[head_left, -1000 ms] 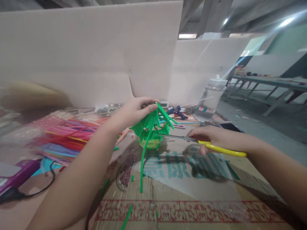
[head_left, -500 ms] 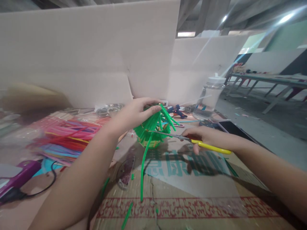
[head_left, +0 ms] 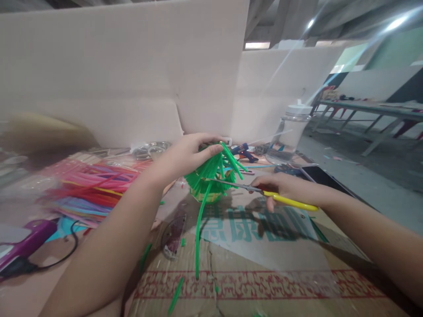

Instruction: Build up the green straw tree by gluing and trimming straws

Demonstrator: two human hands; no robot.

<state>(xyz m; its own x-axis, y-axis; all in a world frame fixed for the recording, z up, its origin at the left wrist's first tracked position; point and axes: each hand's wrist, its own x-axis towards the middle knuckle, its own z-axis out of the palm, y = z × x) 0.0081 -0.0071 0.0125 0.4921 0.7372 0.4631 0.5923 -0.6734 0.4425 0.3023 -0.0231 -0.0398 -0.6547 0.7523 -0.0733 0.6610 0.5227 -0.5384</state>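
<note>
My left hand [head_left: 198,154] is closed over the top of a green craft piece [head_left: 206,176], built of many fuzzy pipe cleaners around a yellow-green base. Its fingertips are partly hidden behind the piece. Several green stems stick out to the right of the thumb. My right hand [head_left: 277,187] grips yellow-handled scissors [head_left: 289,202], whose blades point left to the craft piece. One long green pipe cleaner [head_left: 198,237] hangs from near the blade tips toward the cardboard. Whether the blades touch it I cannot tell. Cut green bits [head_left: 176,295] lie on the cardboard.
Bundles of pink, red and blue pipe cleaners [head_left: 99,185] lie left, with a purple tool [head_left: 33,242] and its cord nearby. Behind are a dark blue glue gun [head_left: 243,152] and a clear bottle [head_left: 287,132]. A phone [head_left: 322,179] lies right. A clear protractor [head_left: 173,237] rests in front.
Both hands and the scissors hold nearly the same pose. The lower end of the hanging pipe cleaner has shifted slightly to the right.
</note>
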